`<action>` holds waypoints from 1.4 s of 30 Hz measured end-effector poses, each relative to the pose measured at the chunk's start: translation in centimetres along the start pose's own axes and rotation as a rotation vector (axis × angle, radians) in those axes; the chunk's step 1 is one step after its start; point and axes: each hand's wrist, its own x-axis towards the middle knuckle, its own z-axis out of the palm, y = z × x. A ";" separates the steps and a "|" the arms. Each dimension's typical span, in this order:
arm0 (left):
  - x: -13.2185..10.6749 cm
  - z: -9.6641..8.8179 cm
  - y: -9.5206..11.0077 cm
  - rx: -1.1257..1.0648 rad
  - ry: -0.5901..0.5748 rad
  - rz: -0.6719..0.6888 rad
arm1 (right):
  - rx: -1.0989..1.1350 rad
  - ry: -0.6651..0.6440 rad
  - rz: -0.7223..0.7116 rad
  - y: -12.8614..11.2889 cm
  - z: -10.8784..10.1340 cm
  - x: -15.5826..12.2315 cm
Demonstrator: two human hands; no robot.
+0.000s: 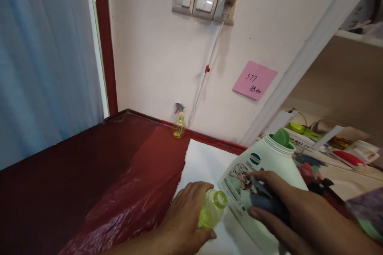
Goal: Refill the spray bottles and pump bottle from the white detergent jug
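My left hand [185,217] is wrapped round a small uncapped yellow-green bottle [213,208] standing on a white sheet [203,163]. My right hand [278,203] lies against a large white jug [263,171] with a printed label and a green spout, and its fingers are closed on a grey-blue part, perhaps a spray head [265,200]. The jug leans towards the small bottle's mouth.
A small spray bottle [179,123] stands at the wall on the dark red table [89,175]. A cable hangs from a wall socket [229,6] beside switches. A pink note [254,80] sticks to the wall. At right, a shelf [329,147] holds cluttered items.
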 end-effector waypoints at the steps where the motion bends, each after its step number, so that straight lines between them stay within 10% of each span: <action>1: 0.0 0.0 -0.1 -0.002 0.009 0.009 | 0.012 -0.079 -0.002 -0.8 0.4 0.6; 8: 0.1 0.2 -0.8 -0.028 0.050 0.037 | 0.034 -0.352 0.061 -2.8 2.4 3.6; 42: -0.3 -0.3 -0.8 -0.021 0.064 -0.014 | -0.148 -0.388 0.012 -5.6 0.9 7.5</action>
